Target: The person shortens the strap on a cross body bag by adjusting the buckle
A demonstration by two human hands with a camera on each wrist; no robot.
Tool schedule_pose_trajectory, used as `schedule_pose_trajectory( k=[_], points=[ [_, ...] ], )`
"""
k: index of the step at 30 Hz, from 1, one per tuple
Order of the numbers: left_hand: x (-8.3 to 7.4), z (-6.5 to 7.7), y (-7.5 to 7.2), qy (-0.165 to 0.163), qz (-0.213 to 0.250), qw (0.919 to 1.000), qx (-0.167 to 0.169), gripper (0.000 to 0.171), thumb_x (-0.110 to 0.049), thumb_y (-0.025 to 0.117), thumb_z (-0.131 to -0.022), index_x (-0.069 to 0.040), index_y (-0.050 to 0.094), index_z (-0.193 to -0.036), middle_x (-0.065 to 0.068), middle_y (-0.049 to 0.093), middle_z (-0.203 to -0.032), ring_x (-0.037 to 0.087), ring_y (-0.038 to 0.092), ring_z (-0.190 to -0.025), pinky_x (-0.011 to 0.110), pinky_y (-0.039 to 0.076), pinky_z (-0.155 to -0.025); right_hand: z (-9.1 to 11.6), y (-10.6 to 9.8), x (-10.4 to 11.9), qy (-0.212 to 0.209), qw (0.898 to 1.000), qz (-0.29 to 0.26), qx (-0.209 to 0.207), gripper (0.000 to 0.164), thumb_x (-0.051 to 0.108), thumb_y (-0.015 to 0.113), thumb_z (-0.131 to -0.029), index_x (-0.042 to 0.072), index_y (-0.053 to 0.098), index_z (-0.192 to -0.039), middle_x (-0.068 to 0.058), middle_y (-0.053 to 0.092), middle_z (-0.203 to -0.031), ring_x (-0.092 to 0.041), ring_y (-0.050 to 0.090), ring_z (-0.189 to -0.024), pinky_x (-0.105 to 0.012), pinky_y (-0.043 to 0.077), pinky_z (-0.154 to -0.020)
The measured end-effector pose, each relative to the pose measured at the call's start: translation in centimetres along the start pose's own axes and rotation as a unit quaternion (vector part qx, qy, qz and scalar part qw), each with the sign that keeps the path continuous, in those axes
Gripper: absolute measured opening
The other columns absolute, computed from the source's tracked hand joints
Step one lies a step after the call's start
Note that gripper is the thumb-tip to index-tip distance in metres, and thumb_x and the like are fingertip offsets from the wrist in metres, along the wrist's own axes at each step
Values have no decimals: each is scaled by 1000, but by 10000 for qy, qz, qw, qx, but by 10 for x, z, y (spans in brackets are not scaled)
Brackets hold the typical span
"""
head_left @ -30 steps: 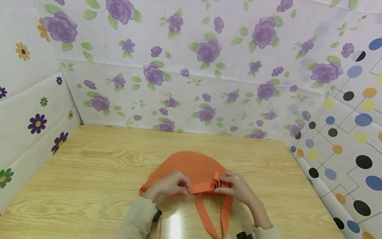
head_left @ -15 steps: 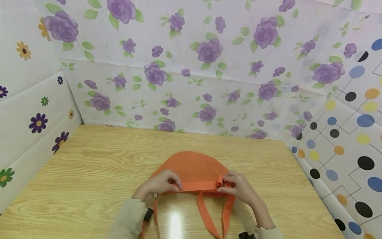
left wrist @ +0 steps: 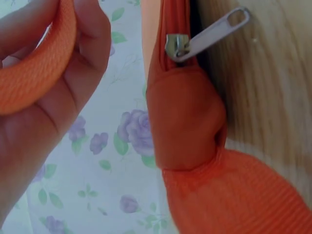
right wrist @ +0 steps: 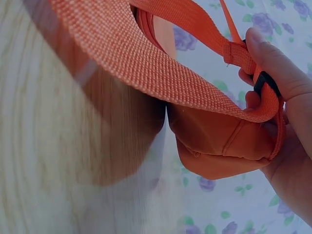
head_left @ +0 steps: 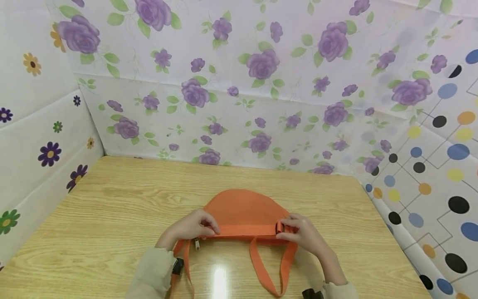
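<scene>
An orange waist bag [head_left: 244,207] lies on the wooden table, its curved side away from me. Its webbing strap [head_left: 246,231] runs fairly straight across the near side between my hands. My left hand [head_left: 192,226] pinches the strap at the bag's left; the left wrist view shows the webbing [left wrist: 44,73] curving through the fingers. At the bag's right end my right hand [head_left: 304,234] holds the strap at a black slider buckle [right wrist: 267,84], thumb and fingers on either side. A silver zipper pull [left wrist: 219,35] sticks out from the bag's left end.
A strap loop [head_left: 261,270] hangs toward me below the bag, and another strap length [head_left: 187,265] trails near the left sleeve. Patterned sheets [head_left: 231,116] wall the table [head_left: 130,199] at the back and both sides.
My left hand has slid left along the strap, baring more of it. The small webbing loop standing up at the slider buckle has shrunk. My right hand has shifted slightly right.
</scene>
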State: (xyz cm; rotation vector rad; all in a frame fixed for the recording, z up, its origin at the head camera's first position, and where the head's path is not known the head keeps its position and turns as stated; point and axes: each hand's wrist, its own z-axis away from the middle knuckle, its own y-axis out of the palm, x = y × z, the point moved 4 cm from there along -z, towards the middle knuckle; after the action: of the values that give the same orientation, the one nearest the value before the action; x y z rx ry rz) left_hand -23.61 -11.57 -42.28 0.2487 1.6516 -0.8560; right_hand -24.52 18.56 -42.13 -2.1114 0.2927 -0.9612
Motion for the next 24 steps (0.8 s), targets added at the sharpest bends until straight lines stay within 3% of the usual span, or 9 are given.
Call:
schedule_pose_trajectory(
  k=[24],
  points=[
    [1, 4, -3, 63, 104, 9997, 208, 11, 7, 58, -82, 2, 67, -83, 8, 64, -82, 16, 55, -61, 27, 47, -57, 2, -3, -7, 160, 9986, 111, 498, 34, 28, 70, -76, 4, 67, -100, 3, 56, -85, -5, 44, -63, -20, 41, -53]
  ],
)
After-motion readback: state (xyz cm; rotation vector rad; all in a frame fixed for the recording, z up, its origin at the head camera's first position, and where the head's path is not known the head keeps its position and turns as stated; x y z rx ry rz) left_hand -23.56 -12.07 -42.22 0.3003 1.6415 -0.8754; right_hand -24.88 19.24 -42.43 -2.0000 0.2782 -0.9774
